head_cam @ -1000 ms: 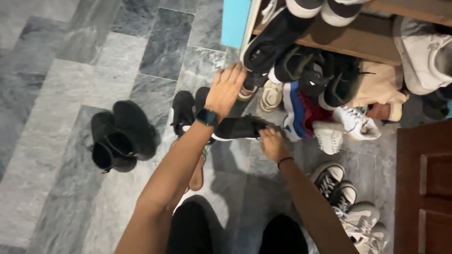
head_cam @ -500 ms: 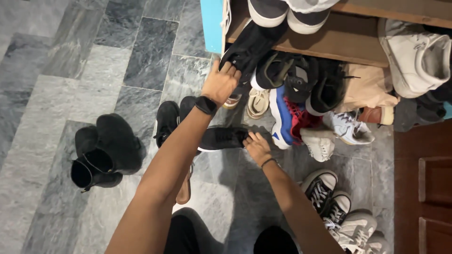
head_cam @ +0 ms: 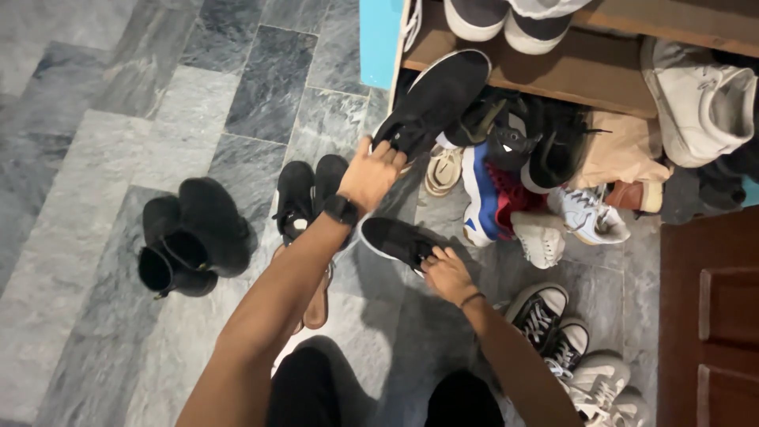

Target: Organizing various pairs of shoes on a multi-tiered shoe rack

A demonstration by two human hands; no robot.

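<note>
Your left hand (head_cam: 371,175), a dark watch (head_cam: 341,209) on its wrist, is clamped on the heel end of a black sneaker (head_cam: 436,100) that leans tilted against the edge of the wooden shelf (head_cam: 601,73). Your right hand (head_cam: 447,273) has its fingers closed on the opening of a second black sneaker (head_cam: 395,239), which lies on the grey stone floor (head_cam: 237,87) just below the left hand. A pair of black boots (head_cam: 190,237) stands well apart to the left, and black-and-white laced sneakers (head_cam: 549,320) sit near your right forearm.
</note>
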